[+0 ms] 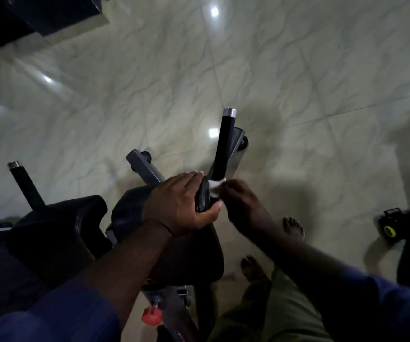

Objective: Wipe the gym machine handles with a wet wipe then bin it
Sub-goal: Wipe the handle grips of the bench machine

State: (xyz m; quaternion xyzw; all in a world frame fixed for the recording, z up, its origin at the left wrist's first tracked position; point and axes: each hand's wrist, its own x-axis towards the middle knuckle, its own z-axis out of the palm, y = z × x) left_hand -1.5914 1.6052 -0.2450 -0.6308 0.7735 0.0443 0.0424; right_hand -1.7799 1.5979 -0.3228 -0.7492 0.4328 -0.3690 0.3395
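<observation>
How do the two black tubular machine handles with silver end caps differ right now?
The centre handle has a white wet wipe at its base, held by the right hand; the handle at the picture's left is bare and untouched. The centre handle leans slightly rightward in the picture, the left one leftward. The centre handle shows more of its length. Both are black with silver caps.

Floor: glossy pale tiles point(297, 58), grey marble veining, thin grout lines.
Light: dim; bright lamp reflections point(214, 11) at 12, 10 and 2 o'clock.
Furniture: dark block point(51, 13) at 11 o'clock; dark equipment with a yellow knob point(390, 232) at 4 o'clock.
</observation>
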